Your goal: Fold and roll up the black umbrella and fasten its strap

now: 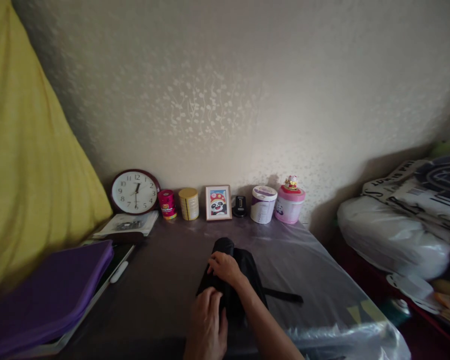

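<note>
A black fabric bundle (243, 260) lies on the table in front of me, its left part shaped like a thick roll and its right part flatter. From its right side a black strap (285, 295) stretches out over the tabletop. My right hand (225, 267) is laid across the far part of the roll, fingers bent over it. Nearer to me, my left hand (207, 322) has its fingers curled onto the roll's near left side. Both hands touch the fabric, and the left fingertips are partly hidden.
Along the wall stand a round clock (136, 191), a pink can (167, 205), a yellow can (189, 204), a panda picture frame (218, 203) and two tubs (263, 205). Purple folders (56, 295) and a white marker (119, 272) lie left. Bagged bedding (393, 235) is beyond the table's right edge.
</note>
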Available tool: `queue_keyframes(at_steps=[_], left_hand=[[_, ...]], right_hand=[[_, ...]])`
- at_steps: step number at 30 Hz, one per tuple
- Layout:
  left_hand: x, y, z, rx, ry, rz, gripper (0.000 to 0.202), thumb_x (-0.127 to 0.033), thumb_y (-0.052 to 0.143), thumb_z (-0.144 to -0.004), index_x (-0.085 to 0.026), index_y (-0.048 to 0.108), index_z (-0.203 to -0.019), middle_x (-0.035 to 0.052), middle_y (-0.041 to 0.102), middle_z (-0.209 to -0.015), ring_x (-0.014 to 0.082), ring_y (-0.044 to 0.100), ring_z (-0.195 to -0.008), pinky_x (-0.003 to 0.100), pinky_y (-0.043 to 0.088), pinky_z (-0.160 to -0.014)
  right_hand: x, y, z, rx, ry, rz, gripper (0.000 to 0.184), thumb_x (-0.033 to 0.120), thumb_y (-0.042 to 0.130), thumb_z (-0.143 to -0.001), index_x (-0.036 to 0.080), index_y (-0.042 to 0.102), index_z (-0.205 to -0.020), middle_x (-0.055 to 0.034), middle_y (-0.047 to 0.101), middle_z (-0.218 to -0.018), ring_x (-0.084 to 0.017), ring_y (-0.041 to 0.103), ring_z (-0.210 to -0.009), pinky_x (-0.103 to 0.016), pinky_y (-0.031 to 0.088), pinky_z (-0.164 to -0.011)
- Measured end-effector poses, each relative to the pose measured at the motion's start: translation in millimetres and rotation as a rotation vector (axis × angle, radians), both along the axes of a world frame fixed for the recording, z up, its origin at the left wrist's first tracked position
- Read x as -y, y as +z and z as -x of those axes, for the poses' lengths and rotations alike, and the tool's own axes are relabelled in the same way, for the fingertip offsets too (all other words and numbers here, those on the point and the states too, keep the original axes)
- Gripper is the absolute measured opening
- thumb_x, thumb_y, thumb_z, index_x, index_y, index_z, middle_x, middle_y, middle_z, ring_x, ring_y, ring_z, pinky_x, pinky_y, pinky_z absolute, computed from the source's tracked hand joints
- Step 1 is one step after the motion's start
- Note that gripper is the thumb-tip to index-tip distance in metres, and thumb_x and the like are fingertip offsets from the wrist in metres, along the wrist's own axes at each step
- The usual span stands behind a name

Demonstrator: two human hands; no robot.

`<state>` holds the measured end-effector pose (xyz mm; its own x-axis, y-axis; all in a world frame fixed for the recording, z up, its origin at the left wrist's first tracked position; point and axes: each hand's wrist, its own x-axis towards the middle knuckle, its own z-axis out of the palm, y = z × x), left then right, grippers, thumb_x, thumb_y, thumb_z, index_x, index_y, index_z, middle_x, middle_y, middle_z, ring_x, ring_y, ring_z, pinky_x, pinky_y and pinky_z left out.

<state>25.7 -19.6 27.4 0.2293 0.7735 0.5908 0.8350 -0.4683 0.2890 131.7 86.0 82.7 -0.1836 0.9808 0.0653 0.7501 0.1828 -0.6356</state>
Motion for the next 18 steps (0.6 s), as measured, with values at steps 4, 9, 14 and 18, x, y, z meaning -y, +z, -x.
queue_keyframes(at_steps=[4,9,14,18], left_hand=[[-9.7,16.5,-11.4,-0.100,-0.105,0.059,0.036,-0.018,0.039,-0.081,-0.019,0.049,-0.116,0.0096,0.051,-0.115,0.0232,0.051,-0.108,0.041,0.046,-0.091],[-17.0,6.7,-19.2,-0.132,-0.032,0.153,0.042,-0.019,0.039,-0.080,-0.017,0.048,-0.121,0.0115,0.047,-0.123,0.0267,0.045,-0.116,0.044,0.042,-0.096],[-12.8,6.6,-21.6,-0.089,-0.038,0.190,0.046,-0.013,0.035,-0.081,-0.018,0.044,-0.125,0.0101,0.043,-0.130,0.0232,0.042,-0.121,0.040,0.040,-0.099],[-14.1,5.7,-23.9,-0.068,-0.015,0.250,0.051,-0.010,0.035,-0.078,-0.017,0.042,-0.128,0.0121,0.039,-0.136,0.0236,0.039,-0.125,0.040,0.038,-0.102]], right_hand=[[2.6,5.7,-1.9,0.017,0.042,-0.006,0.020,0.016,0.045,-0.080,0.021,0.065,-0.077,0.0014,0.071,-0.070,-0.012,0.064,-0.066,-0.019,0.041,-0.060],[5.2,6.9,-4.6,-0.027,0.098,-0.012,0.021,0.015,0.046,-0.079,0.022,0.065,-0.086,0.0025,0.071,-0.072,-0.012,0.065,-0.072,-0.019,0.043,-0.064],[17.6,1.8,-17.0,-0.074,0.153,-0.199,0.025,0.018,0.043,-0.084,0.024,0.065,-0.095,0.0016,0.070,-0.082,-0.013,0.063,-0.079,-0.022,0.045,-0.072],[18.2,-12.0,-34.9,-0.089,0.163,-0.415,0.024,0.022,0.043,-0.088,0.022,0.066,-0.095,-0.0022,0.069,-0.097,-0.016,0.057,-0.099,-0.027,0.043,-0.087]])
